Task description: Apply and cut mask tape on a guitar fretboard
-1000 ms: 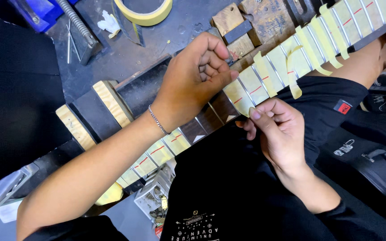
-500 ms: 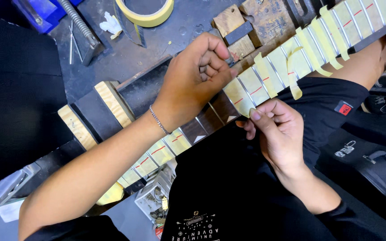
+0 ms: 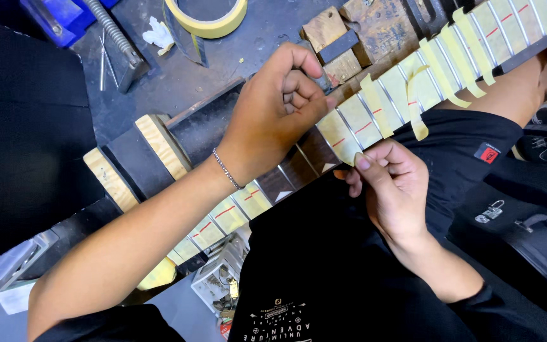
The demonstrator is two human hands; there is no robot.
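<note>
So the neck [image 3: 375, 120] runs diagonally across the bench [image 3: 223, 69], low at the left and climbing to the upper right, resting on a padded block [image 3: 137, 161]; most of the fretboard is covered in yellow tape strips [image 3: 441, 63] with the frets left bare between them. The left hand [image 3: 280, 111] sits curled into a loose fist right on top of the neck, fingers folded in; looks like it's gripping a small tool against a fret, but the fingers hide it so hard to say. The right hand [image 3: 390, 187] is at the near edge just below, thumb and fingers pressed together, pinching the end of one strip [image 3: 340, 139]; that strip lies across the neck's long axis, directly right of the fist, so the right hand is clearly the nearer one. A tape roll [image 3: 207, 14] sits well apart at the top.
</note>
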